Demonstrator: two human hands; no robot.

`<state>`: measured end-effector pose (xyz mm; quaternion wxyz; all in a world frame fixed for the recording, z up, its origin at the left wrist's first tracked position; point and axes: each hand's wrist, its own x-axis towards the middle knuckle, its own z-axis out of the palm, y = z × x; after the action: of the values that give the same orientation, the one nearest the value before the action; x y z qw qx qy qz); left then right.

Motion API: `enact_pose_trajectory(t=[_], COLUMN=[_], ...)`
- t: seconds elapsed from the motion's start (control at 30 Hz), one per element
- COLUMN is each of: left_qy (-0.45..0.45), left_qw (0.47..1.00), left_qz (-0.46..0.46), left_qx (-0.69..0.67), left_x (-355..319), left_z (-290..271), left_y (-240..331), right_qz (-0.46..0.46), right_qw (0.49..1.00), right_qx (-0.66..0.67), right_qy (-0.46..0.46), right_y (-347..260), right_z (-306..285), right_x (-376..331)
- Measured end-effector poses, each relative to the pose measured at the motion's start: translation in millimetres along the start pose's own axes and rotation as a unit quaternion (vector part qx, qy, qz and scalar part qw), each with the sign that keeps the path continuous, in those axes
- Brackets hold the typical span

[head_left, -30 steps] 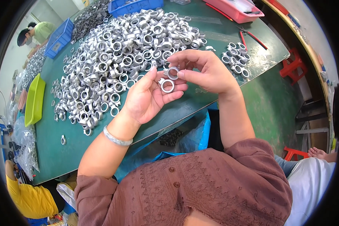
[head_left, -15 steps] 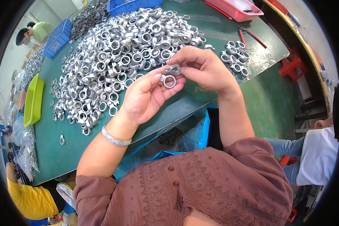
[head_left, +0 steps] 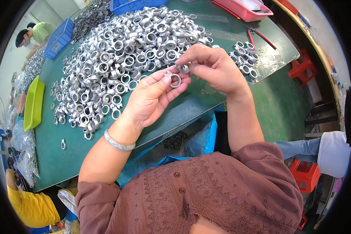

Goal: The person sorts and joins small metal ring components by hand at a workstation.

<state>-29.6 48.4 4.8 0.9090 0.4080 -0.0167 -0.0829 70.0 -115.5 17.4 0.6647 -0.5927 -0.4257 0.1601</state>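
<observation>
Silver metal ring [head_left: 175, 80] sits pinched at the tips of my left hand [head_left: 150, 99], just above the middle of the frame. Touching it, a small silver fitting [head_left: 184, 68] is gripped between the fingers of my right hand [head_left: 214, 68]; both hands meet there, closed on their parts. Behind them, a big heap of silver metal rings and fittings [head_left: 121, 62] spreads over the green table [head_left: 58, 156] toward the upper left. A small cluster of finished silver pieces [head_left: 243, 60] lies at the upper right, beside red-handled pliers [head_left: 261, 36].

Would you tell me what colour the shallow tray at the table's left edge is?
The tray is lime green, seen in the head view.
</observation>
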Motion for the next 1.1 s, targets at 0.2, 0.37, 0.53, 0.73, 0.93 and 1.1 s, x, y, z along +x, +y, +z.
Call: enact_pose_trajectory(t=[0.2,0.37,0.53,0.73,0.93,1.1], left_qy=[0.013,0.056,-0.029,0.069,0.054,0.048], left_qw=[1.0,0.998,0.999,0.996,0.997,0.998], left_qz=[0.004,0.005,-0.016,-0.029,-0.041,-0.036], left_qx=[-0.011,-0.002,-0.003,0.053,-0.025,-0.037], left_x=[0,1,-2,-1,1,2], left_z=[1,2,-23,-2,0,-2], left_y=[0,0,-2,0,2,2], right_qz=[-0.012,0.023,0.044,0.052,0.065,0.062], right_qw=[1.0,1.0,0.998,0.998,0.997,0.997], right_qx=[-0.022,0.001,0.024,0.036,0.016,0.029], right_qy=[-0.014,0.008,0.024,0.03,0.042,0.035], right_y=[1,-1,-7,-8,-7,-6], right_z=[-3,-1,1,2,1,2], right_x=[0,-1,-1,-2,-2,-2])
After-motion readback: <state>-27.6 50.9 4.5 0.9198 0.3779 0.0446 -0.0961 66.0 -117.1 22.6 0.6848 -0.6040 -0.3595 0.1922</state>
